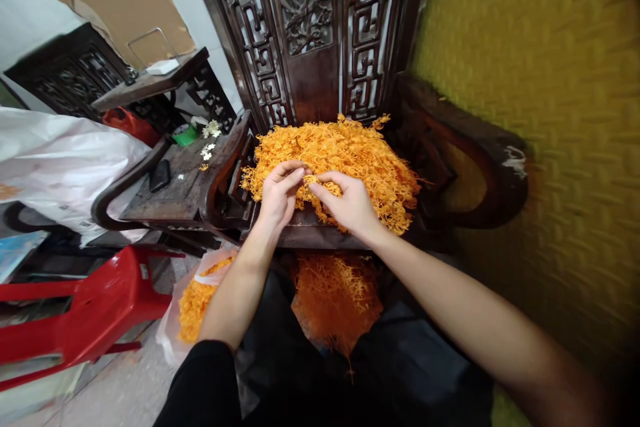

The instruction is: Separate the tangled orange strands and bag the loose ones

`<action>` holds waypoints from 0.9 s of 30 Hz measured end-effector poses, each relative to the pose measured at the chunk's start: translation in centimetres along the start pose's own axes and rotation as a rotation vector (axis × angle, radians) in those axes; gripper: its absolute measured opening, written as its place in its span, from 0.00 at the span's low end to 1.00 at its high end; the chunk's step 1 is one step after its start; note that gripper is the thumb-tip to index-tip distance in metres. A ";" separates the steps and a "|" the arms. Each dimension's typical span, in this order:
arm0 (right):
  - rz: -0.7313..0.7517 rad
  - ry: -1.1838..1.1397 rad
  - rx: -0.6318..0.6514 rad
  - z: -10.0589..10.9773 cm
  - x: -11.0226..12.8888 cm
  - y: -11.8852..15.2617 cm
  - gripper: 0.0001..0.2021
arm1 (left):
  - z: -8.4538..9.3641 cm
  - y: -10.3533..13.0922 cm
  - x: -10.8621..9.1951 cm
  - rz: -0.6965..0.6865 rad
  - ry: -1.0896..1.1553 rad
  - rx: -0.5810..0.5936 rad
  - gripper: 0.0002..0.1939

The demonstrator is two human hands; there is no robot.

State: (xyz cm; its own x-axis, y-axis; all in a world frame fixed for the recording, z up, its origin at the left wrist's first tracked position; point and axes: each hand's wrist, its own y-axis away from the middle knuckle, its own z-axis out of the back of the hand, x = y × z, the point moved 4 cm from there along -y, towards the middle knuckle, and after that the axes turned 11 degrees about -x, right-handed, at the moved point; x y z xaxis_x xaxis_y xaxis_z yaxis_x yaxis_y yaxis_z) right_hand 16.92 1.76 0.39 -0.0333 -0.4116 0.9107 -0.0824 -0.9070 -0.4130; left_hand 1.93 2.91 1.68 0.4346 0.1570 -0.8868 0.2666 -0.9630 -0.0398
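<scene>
A big heap of thin, branching orange pieces (345,147) covers the seat of a dark carved wooden chair (317,83). Over the front of this heap my two hands meet, fingertips almost touching. My left hand (281,192) is closed in a pinch of thumb and forefinger. Opposite it, my right hand (347,200) pinches as well. A small orange piece (311,179) shows between the fingertips; its exact shape is hard to make out against the heap. Below the seat, between my legs, an orange-tinted bag (335,307) holds more such pieces.
Left of my legs stands a translucent bag (173,320) of orange pieces, near a red plastic stool (107,300). A second wooden chair (173,203) bears a black phone-like object (159,175) and green tape (185,135). A yellow woven surface (565,113) rises at right.
</scene>
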 end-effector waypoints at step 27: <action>-0.225 -0.490 -0.339 10.3 1.2 -3.5 0.15 | 0.6 9.1 -2.4 0.160 -0.925 1.246 0.15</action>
State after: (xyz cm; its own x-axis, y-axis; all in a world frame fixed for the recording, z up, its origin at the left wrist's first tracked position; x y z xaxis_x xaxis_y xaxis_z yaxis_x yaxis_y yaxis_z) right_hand 27.38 3.49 2.86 0.4750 -0.2798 0.8344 -0.3473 -0.9308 -0.1144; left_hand 2.78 -6.37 3.13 -0.3985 0.3053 -0.8649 -0.7878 -0.5969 0.1522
